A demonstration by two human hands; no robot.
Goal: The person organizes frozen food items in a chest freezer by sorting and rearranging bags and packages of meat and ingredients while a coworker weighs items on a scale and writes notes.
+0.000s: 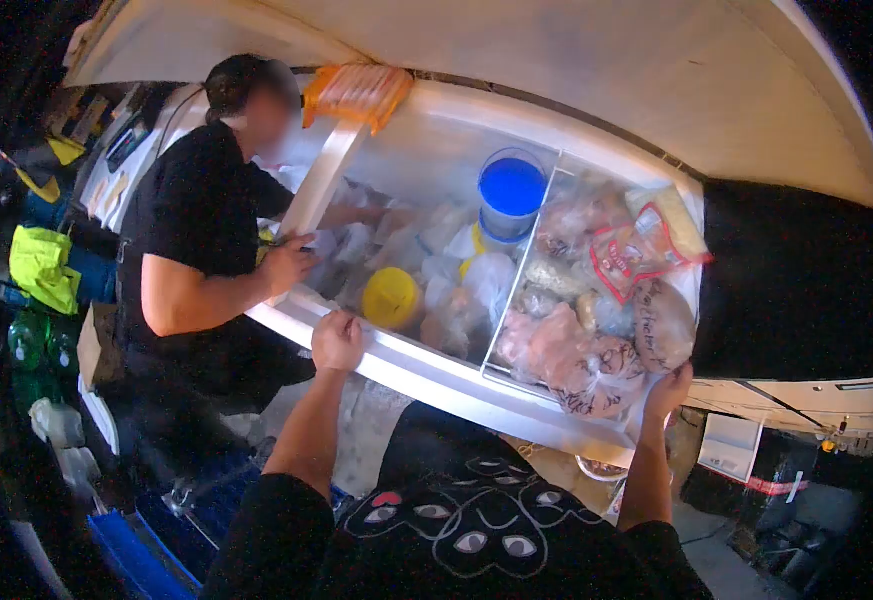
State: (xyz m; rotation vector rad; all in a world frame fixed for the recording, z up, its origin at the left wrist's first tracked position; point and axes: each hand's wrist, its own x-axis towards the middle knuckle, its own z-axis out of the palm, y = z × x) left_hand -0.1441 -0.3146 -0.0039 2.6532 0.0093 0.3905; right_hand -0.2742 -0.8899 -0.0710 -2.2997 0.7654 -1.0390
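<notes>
An open chest freezer point(437, 370) full of bags stands in front of me. My left hand point(339, 342) is closed over its front rim, left of the middle. At the front right corner, my right hand point(668, 391) grips the rim, with its fingertips close to a tied plastic bag with black handwriting point(664, 325). A white wire basket point(492, 375) at the right holds several bags of frozen food, among them a red-and-clear packet point(642, 250). Left of the basket are a blue-lidded tub point(513, 188) and a round yellow lid point(391, 298), amid frosty mist.
A co-worker in black point(192, 215) leans over the freezer's left part, one hand inside and the other at the rim. An orange packet point(359, 95) lies on the back rim. Green bottles point(32, 340) stand far left, and a white container point(730, 445) is at lower right.
</notes>
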